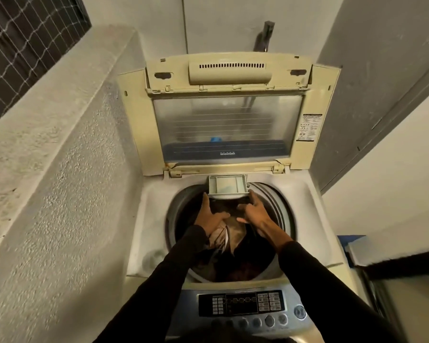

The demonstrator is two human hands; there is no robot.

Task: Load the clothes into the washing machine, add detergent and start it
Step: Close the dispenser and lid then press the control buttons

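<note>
A top-loading washing machine (144, 219) stands in front of me with its lid (228, 125) folded up against the back wall. Dark and brown clothes (233, 243) fill the drum. A white detergent drawer (227, 188) sticks out over the drum's far rim. My left hand (209, 215) reaches to the drawer's left front corner with straight fingers touching it. My right hand (255, 211) touches the drawer's right front corner, fingers extended. Both arms wear black sleeves. The control panel (240, 306) with buttons lies at the near edge.
A rough concrete ledge (47, 144) runs along the left, with a netted window (22, 45) above it. A tap (265, 35) sits on the back wall. At the right are a grey door (382, 82) and a blue-edged box (354, 246).
</note>
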